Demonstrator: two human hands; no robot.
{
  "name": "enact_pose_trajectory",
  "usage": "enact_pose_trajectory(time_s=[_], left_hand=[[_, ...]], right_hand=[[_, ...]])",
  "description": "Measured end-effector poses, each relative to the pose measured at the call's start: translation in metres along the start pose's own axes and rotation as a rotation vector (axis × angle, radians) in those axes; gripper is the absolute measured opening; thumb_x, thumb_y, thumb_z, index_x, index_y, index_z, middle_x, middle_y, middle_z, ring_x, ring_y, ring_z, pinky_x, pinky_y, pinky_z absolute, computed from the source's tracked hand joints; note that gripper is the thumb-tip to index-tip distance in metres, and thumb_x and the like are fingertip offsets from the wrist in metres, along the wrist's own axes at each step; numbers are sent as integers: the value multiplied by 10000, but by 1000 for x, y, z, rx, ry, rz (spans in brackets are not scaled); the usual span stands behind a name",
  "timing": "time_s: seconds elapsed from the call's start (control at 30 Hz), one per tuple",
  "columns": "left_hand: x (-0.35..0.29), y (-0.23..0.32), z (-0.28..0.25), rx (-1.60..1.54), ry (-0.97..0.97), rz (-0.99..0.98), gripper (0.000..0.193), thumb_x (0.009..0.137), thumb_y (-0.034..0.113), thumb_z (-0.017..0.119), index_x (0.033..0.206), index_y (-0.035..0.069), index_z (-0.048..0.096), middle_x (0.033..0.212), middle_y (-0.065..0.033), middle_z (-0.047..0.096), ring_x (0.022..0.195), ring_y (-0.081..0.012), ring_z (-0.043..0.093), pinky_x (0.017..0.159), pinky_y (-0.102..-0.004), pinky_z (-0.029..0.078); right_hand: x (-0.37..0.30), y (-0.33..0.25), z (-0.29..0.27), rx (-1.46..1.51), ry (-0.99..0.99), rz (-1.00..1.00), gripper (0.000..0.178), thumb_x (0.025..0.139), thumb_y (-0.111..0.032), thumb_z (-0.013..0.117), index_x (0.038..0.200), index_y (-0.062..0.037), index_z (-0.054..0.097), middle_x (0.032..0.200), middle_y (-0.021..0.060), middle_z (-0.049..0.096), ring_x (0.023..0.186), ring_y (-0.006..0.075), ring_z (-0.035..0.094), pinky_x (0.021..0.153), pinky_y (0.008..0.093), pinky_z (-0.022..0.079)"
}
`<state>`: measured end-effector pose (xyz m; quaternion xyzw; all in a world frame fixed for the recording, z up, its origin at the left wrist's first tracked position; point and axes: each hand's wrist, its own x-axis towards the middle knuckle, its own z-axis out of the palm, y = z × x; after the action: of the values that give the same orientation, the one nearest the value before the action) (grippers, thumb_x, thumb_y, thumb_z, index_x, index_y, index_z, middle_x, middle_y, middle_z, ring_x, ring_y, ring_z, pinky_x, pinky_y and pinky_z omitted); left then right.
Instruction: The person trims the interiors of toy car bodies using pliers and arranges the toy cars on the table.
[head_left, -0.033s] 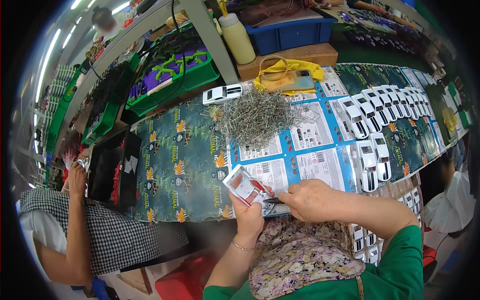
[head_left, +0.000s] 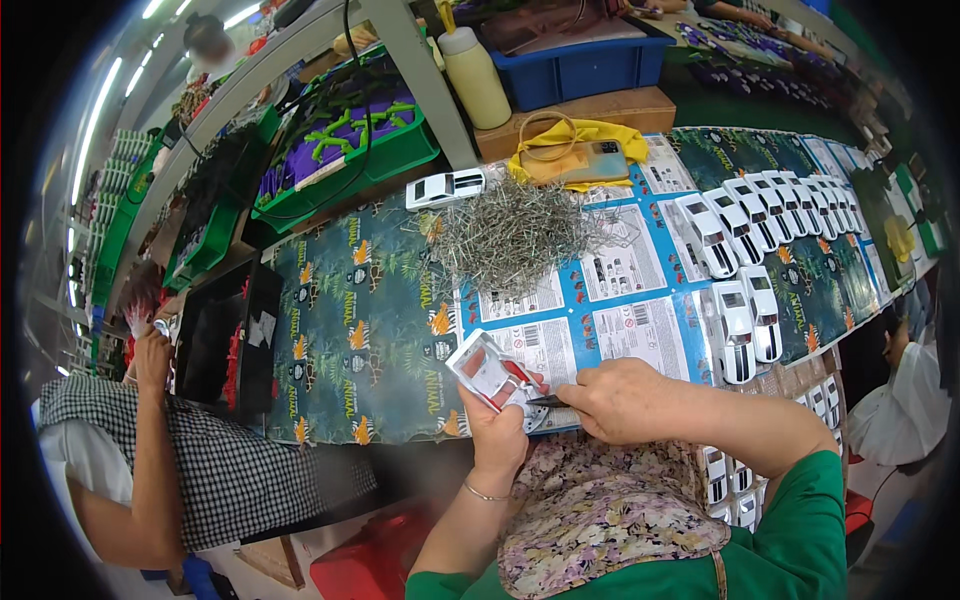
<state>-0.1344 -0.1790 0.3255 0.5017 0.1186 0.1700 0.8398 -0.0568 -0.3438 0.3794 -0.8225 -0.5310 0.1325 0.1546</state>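
A white toy car body with red parts inside is held tilted, its hollow side turned up, by my left hand. My right hand is closed round a thin dark pointed tool. The tool's tip reaches to the near end of the car body, by my left thumb; whether it grips a small part there I cannot tell. Beyond my hands lies a heap of thin metal pins or axles. A single white toy car sits at the heap's far left.
White toy cars stand in a row at the right, with two more nearer. A yellow cloth under a phone, a squeeze bottle and a blue bin are behind. A co-worker sits left beside a black bin.
My hands, the toy car body and the tool look unmoved. The co-worker's hand at the left has shifted very slightly.
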Motion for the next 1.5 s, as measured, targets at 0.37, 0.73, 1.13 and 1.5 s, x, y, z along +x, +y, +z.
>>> enact_pose_trajectory(time_s=[0.37, 0.73, 1.13, 1.5], left_hand=[[38, 46, -57, 476, 89, 255, 769, 668, -7, 503, 1398, 31, 263, 1317, -120, 404, 1192, -256, 430, 1052, -373, 309], [67, 109, -86, 1752, -19, 669, 439, 754, 74, 600, 1181, -5, 534, 1226, -215, 496, 1152, -374, 464, 970, -446, 359], [-47, 166, 60, 47, -882, 632, 543, 864, 470, 450, 1311, 161, 446, 1385, -138, 369, 1295, -313, 278, 1046, -482, 227], [-6, 83, 25, 1196, -442, 713, 472, 651, 180, 746, 1088, 61, 612, 1154, -204, 511, 1077, -415, 469, 923, -477, 379]], right_hand=[[-65, 16, -20, 134, 364, 288, 227, 790, -152, 565, 985, -34, 573, 802, 154, 593, 766, 337, 599, 699, 444, 481], [-167, 93, -17, 73, 728, 1001, 306, 841, -256, 571, 947, 31, 563, 890, 210, 588, 854, 376, 567, 758, 436, 445], [-65, 18, 3, 382, 411, 582, 254, 846, -233, 558, 938, 2, 524, 867, 211, 573, 834, 388, 567, 754, 463, 452], [-27, 49, -19, 220, 378, 470, 272, 831, -233, 511, 985, -31, 608, 878, 189, 618, 859, 365, 596, 770, 467, 482]])
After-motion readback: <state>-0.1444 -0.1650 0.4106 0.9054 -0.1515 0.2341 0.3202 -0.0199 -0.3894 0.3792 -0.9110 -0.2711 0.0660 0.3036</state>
